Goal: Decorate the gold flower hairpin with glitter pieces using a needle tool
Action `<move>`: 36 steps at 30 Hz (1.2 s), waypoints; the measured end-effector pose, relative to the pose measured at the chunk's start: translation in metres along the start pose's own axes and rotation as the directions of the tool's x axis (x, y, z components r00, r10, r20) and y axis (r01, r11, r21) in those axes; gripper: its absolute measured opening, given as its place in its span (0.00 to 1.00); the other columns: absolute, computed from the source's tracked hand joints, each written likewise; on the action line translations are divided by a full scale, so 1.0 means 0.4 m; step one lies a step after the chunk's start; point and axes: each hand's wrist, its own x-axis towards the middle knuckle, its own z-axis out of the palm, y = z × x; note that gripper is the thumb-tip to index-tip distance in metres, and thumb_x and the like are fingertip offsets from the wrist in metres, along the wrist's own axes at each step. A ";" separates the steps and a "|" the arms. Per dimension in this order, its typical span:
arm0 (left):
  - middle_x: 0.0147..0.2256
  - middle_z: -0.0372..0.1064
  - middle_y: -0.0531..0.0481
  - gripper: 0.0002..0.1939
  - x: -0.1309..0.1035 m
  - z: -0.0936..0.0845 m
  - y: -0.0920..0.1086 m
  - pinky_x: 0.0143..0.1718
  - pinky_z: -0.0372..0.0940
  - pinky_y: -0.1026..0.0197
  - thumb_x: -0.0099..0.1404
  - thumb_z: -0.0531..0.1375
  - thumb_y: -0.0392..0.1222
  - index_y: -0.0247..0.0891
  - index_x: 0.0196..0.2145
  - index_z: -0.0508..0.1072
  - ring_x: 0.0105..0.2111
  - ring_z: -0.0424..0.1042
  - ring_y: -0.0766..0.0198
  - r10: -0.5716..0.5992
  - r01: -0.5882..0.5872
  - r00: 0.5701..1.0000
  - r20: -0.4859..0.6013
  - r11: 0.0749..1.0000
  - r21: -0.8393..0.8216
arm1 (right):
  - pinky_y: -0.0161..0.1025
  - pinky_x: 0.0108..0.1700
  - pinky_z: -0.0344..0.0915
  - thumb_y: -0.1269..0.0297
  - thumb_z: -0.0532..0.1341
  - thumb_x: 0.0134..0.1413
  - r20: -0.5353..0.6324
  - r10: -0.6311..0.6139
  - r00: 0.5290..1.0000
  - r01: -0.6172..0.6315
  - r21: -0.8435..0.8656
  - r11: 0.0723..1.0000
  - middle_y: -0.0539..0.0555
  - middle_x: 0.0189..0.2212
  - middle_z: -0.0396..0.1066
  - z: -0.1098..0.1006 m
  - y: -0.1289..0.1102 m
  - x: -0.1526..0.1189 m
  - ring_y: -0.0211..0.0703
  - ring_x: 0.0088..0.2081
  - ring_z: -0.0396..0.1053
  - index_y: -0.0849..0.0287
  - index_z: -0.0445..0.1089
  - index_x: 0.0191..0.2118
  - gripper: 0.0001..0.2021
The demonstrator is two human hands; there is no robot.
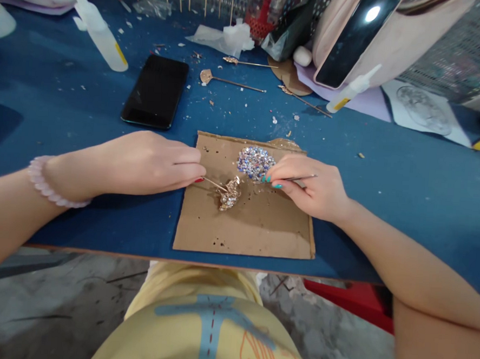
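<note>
My left hand (155,163) pinches the thin stem of a gold hairpin, whose gem-covered ornament (230,194) hangs over a piece of brown cardboard (204,234). In my right hand (311,184) are slim metal tweezers (301,178), held between thumb and fingers. Their tips point left, at the lower edge of a heap of small shiny rhinestones (254,161) on the cardboard. Whether the tips hold a stone is too small to tell.
Behind the cardboard lie a black phone (156,90) and gold hairpins (235,84). One glue bottle (100,33) stands at the back left, another glue bottle (351,91) at the right. A second phone (356,37) leans on a pink bag (415,33).
</note>
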 end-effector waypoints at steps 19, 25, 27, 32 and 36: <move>0.32 0.71 0.50 0.19 0.000 0.002 -0.001 0.24 0.60 0.61 0.79 0.45 0.40 0.41 0.36 0.73 0.28 0.69 0.62 0.017 -0.019 0.998 -0.061 0.999 -0.039 | 0.41 0.41 0.73 0.68 0.57 0.72 0.002 -0.012 1.000 0.012 -0.056 0.998 0.52 0.33 0.80 -0.003 -0.004 -0.002 0.42 0.36 0.77 0.57 0.72 0.39 0.08; 0.31 0.71 0.50 0.20 0.001 -0.002 0.001 0.24 0.60 0.61 0.79 0.44 0.39 0.40 0.36 0.73 0.28 0.68 0.62 0.011 -0.013 0.999 -0.050 0.999 -0.036 | 0.42 0.42 0.74 0.66 0.56 0.72 0.018 -0.007 1.000 0.007 -0.034 0.999 0.52 0.33 0.79 -0.003 -0.004 -0.002 0.42 0.36 0.77 0.56 0.72 0.39 0.09; 0.32 0.71 0.50 0.19 0.000 -0.001 0.000 0.24 0.59 0.62 0.79 0.44 0.41 0.41 0.36 0.72 0.28 0.69 0.63 -0.017 0.014 0.999 -0.041 0.997 -0.075 | 0.41 0.40 0.73 0.67 0.56 0.72 0.016 -0.022 1.000 0.022 -0.043 0.999 0.52 0.32 0.79 -0.003 -0.005 -0.001 0.41 0.35 0.77 0.56 0.71 0.38 0.09; 0.32 0.72 0.49 0.20 0.000 0.002 -0.001 0.23 0.59 0.61 0.79 0.43 0.40 0.41 0.36 0.72 0.28 0.69 0.62 -0.001 -0.002 0.999 -0.042 0.999 -0.051 | 0.41 0.39 0.72 0.66 0.55 0.73 0.036 -0.030 0.999 0.033 -0.094 0.995 0.52 0.31 0.78 -0.006 -0.007 0.000 0.41 0.35 0.76 0.56 0.71 0.38 0.11; 0.32 0.72 0.49 0.19 0.001 -0.001 0.001 0.23 0.61 0.61 0.78 0.45 0.40 0.41 0.36 0.73 0.28 0.70 0.63 -0.015 0.015 1.000 -0.015 0.999 -0.043 | 0.43 0.42 0.73 0.64 0.54 0.74 0.069 -0.037 0.997 0.046 -0.141 0.989 0.52 0.33 0.78 -0.009 -0.005 -0.002 0.43 0.37 0.76 0.55 0.71 0.39 0.11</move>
